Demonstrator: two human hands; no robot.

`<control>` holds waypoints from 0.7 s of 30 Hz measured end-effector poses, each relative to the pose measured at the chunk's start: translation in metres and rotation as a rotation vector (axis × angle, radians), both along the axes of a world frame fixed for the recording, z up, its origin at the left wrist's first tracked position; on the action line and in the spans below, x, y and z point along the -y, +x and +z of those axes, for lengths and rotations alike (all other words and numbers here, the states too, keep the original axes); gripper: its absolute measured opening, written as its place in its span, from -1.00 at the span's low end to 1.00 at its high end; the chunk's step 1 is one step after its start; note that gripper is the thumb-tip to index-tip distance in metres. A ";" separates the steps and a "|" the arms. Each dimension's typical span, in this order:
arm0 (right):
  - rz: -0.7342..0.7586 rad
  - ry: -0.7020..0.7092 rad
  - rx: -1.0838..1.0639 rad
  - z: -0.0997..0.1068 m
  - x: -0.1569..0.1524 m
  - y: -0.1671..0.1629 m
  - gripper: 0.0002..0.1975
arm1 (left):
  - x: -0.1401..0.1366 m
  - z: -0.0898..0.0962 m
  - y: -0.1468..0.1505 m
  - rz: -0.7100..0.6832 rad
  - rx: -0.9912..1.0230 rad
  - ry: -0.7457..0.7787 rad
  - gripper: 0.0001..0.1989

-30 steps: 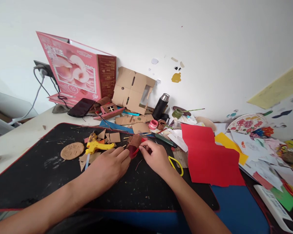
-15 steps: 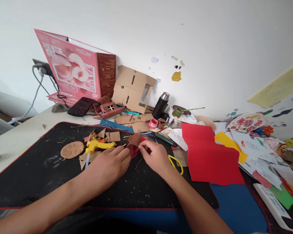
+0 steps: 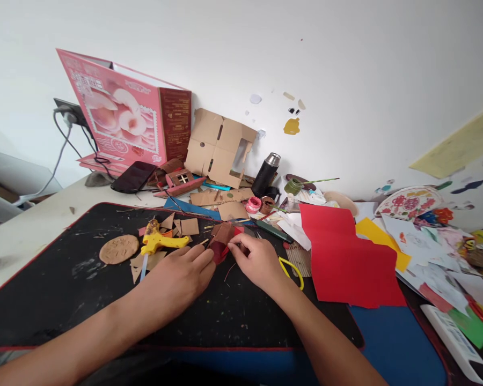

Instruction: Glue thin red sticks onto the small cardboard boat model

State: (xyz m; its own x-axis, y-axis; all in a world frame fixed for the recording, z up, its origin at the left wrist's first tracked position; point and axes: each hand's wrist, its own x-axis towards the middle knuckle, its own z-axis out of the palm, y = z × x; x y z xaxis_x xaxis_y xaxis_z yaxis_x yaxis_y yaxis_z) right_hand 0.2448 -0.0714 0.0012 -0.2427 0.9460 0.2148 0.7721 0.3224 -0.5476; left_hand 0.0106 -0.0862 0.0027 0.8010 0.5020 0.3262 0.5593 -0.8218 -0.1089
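A small brown-and-dark-red cardboard piece (image 3: pixel 222 234) lies on the black mat between my hands, with a strip of red along its right edge. My left hand (image 3: pixel 187 272) is closed against its left side, with the fingertips partly hidden. On the other side my right hand (image 3: pixel 256 260) pinches the red strip (image 3: pixel 226 252) between thumb and forefinger. A yellow glue gun (image 3: pixel 161 240) rests left of my left hand, among cardboard scraps (image 3: pixel 190 226). Yellow-handled scissors (image 3: pixel 292 274) lie partly hidden behind my right wrist.
A round tan disc (image 3: pixel 119 249) lies left on the mat. Behind stand paint jars (image 3: pixel 253 205), a black thermos (image 3: pixel 266 175), a small model boat (image 3: pixel 182 182) and a pink box (image 3: pixel 123 110). Red sheet (image 3: pixel 352 257) and piled papers cover the right side.
My hands stay almost in place at the cardboard piece. The whole view has shifted very slightly.
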 end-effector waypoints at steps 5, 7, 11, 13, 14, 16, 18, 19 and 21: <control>0.005 0.009 0.051 0.000 0.000 0.002 -0.86 | 0.000 0.003 0.000 -0.008 -0.014 0.001 -0.88; 0.002 0.009 0.061 0.000 0.001 0.002 -0.87 | 0.000 0.004 0.001 -0.016 -0.027 0.009 -0.88; -0.003 -0.006 0.058 0.001 0.002 0.003 -0.87 | 0.000 0.005 0.001 -0.006 -0.037 0.016 -0.88; -0.004 -0.010 0.061 0.002 0.002 0.003 -0.87 | 0.000 0.005 0.001 -0.012 -0.038 0.026 -0.89; -0.001 -0.008 0.066 0.002 0.002 0.002 -0.87 | 0.000 0.005 0.000 -0.014 -0.038 0.030 -0.89; 0.004 0.000 0.072 0.002 0.002 0.002 -0.88 | 0.000 0.006 0.000 -0.013 -0.040 0.032 -0.89; 0.008 0.004 0.065 0.002 0.002 0.001 -0.89 | 0.001 0.007 -0.001 -0.005 -0.044 0.033 -0.88; 0.007 0.003 0.059 0.002 0.002 0.001 -0.90 | 0.001 0.007 -0.001 -0.003 -0.047 0.037 -0.88; 0.000 -0.004 0.051 0.001 0.003 0.000 -0.91 | 0.001 0.007 -0.001 -0.001 -0.053 0.045 -0.88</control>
